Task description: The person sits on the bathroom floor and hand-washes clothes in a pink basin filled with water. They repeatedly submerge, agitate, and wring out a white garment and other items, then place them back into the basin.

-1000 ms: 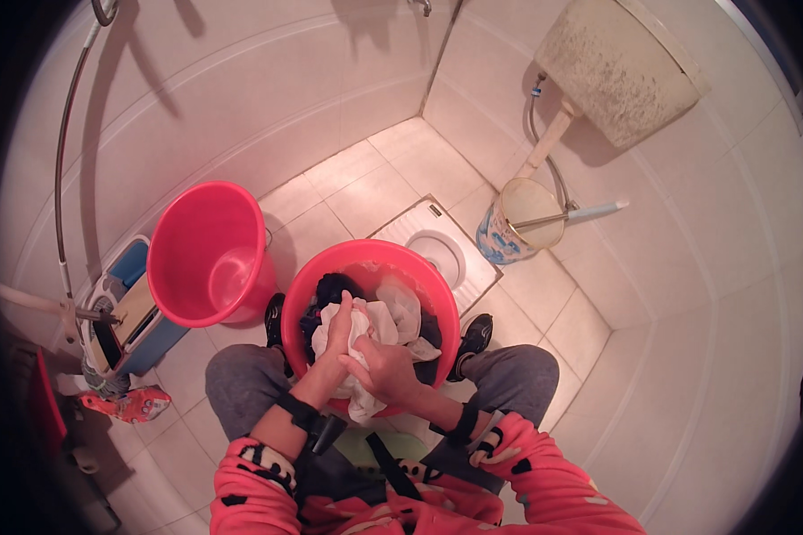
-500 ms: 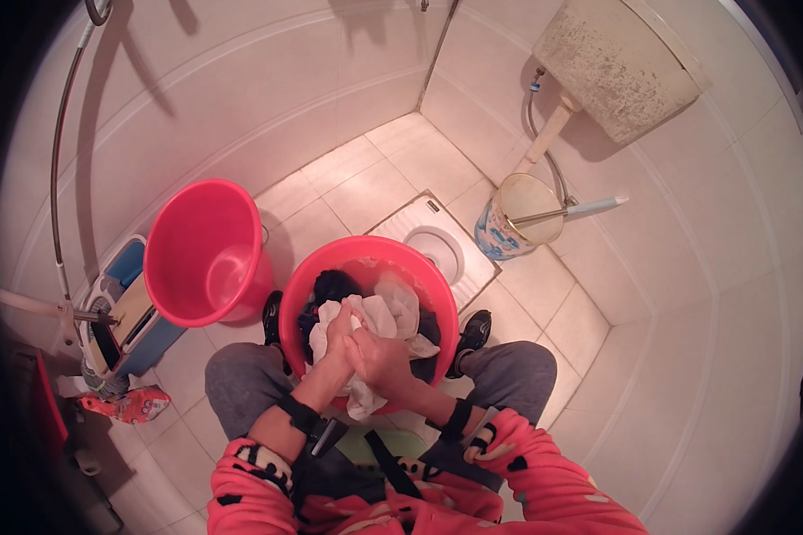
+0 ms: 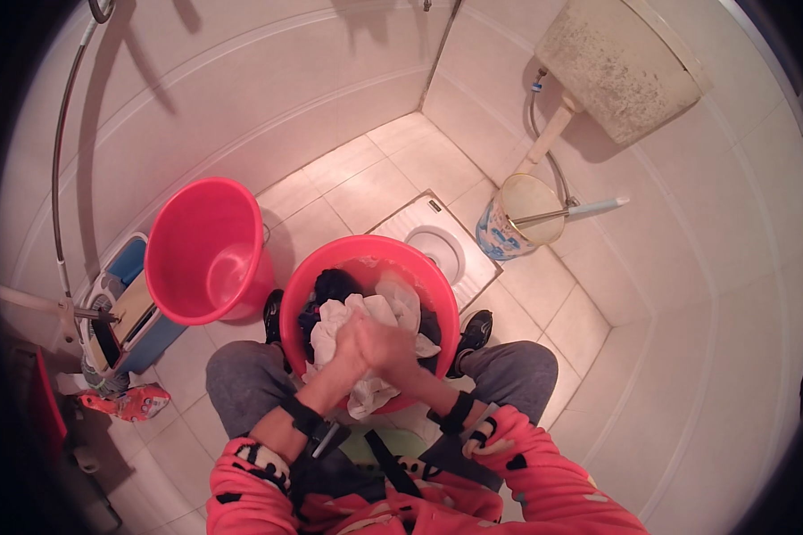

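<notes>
Between my knees is a red plastic basin (image 3: 449, 308) full of laundry. Over its middle my left hand (image 3: 351, 346) and my right hand (image 3: 391, 346) are pressed together, closed on a white cloth (image 3: 366, 399). Motion smears the fingers a little. Part of the cloth spreads out beyond my hands and part hangs toward the basin's near rim. Dark clothes (image 3: 334, 285) lie at the far left in the basin, under and beside the white fabric. A whitish translucent piece (image 3: 401, 299) is bunched at the far right.
A red bucket (image 3: 180, 259) stands left of the basin. Beyond the basin is a squat toilet (image 3: 437, 251); a patterned pail (image 3: 495, 234) holding a light-handled tool (image 3: 598, 206) stands to its right. A blue-and-grey container (image 3: 152, 343) and a red packet (image 3: 138, 403) are far left.
My clasped hands have shifted slightly up and to the right, and the right hand has rolled over the left. The white cloth stays between them; the basin has not moved.
</notes>
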Available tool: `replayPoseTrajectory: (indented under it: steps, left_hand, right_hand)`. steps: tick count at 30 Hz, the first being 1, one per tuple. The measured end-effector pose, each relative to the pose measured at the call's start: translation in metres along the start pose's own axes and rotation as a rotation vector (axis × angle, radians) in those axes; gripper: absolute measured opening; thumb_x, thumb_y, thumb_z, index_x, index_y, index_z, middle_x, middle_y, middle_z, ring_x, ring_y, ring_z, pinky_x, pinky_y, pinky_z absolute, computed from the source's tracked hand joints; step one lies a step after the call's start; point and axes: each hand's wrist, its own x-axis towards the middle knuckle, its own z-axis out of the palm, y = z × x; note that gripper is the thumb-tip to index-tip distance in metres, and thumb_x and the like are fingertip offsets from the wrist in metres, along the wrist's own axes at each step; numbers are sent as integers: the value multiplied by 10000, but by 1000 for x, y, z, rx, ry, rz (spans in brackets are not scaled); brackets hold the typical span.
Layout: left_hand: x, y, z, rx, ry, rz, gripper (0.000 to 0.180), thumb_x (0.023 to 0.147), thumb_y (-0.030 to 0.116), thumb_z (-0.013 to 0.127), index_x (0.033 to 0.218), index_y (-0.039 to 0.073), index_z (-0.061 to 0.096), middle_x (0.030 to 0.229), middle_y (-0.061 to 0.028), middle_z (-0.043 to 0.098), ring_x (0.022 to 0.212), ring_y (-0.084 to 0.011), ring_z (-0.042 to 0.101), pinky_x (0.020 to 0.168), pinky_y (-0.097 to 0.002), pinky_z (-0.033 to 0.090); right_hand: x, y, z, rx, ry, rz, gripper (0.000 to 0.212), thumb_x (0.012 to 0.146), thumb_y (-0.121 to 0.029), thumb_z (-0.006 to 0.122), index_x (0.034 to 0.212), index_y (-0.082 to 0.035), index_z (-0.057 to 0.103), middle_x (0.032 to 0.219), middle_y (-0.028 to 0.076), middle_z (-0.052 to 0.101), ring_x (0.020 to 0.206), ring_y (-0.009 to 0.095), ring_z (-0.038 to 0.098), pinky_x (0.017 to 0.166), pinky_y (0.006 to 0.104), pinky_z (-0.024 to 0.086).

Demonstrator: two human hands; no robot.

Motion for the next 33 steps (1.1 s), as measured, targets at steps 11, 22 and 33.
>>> replayPoseTrajectory:
  steps: [11,22,33]
  left_hand:
    - [9,11,-8,-134,-182,-136,420,936,482,515,961,77,622,782,-27,611,680,-173,599,581,-327,491]
    - [-7,23,5,33,-26,48,406,942,497,491,878,108,590,741,-48,574,635,-180,596,588,-354,510]
    - [-37,32,27,81,-385,-188,460,922,474,542,1149,76,585,1061,-48,637,948,-169,611,824,-317,495]
  right_hand:
    - [-8,-4,2,186,-31,150,217,905,-245,534,777,-71,555,630,150,571,557,339,581,498,449,427]
    - [-5,-3,0,252,-170,206,226,918,-258,530,785,-85,588,702,151,604,582,349,593,519,456,448]
    - [4,64,-11,-225,351,-76,186,894,-196,532,831,-27,579,785,167,582,752,293,612,585,421,464]
